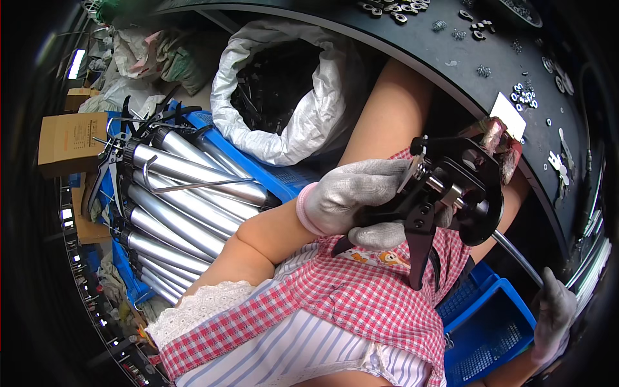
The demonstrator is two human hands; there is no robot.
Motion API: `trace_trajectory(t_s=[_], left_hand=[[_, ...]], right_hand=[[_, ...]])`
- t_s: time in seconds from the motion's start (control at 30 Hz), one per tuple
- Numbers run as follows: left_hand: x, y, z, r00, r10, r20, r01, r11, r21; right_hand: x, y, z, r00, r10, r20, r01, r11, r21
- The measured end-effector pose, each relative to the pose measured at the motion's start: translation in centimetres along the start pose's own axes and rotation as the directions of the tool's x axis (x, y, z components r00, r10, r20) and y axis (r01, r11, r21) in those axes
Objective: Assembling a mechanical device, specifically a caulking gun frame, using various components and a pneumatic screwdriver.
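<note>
While my left hand (351, 200) grips the black caulking-gun frame (451, 200), my right hand (553, 316) pinches its rod (516, 257); I judge seating it needs a straight push.

Caulking-gun frame (451, 193) above the lap, tube stack (180, 213) in a crate at left, workbench (451, 58) beyond.

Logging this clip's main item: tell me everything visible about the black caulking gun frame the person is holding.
The black caulking gun frame looks like painted metal, with a round end cap facing the camera, a trigger and handle pointing down toward the checked apron, and a silvery rod running out to the lower right. It sits above the person's lap, beside the dark workbench. The gloved left hand grips it at the handle; the gloved right hand holds the rod's far end.
</note>
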State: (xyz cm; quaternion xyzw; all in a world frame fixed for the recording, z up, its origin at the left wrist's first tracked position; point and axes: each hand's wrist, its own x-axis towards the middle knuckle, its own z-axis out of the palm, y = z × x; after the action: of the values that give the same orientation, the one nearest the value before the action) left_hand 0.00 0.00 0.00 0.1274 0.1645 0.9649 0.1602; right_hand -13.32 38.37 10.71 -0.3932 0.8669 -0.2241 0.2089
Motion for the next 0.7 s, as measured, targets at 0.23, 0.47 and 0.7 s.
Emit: trace_trajectory(t_s=[0.23, 0.47, 0.7], left_hand=[[0.3, 0.0, -0.1, 0.993, -0.019, -0.117, 0.016, 0.999, -0.031], [0.6, -0.7, -0.8, 0.968, -0.071, -0.239, 0.086, 0.995, 0.055], [2.1, -3.0, -1.0, 0.966, -0.241, -0.093, 0.248, 0.965, 0.081]], right_hand=[[0.3, -0.7, 4.1, 0.931, -0.237, -0.278, 0.065, 0.857, -0.510], [0.8, -0.1, 4.0, 0.997, 0.028, -0.079, -0.016, 0.990, 0.142], [2.8, -0.6, 5.5, 0.989, -0.113, -0.095, 0.111, 0.993, -0.030]])
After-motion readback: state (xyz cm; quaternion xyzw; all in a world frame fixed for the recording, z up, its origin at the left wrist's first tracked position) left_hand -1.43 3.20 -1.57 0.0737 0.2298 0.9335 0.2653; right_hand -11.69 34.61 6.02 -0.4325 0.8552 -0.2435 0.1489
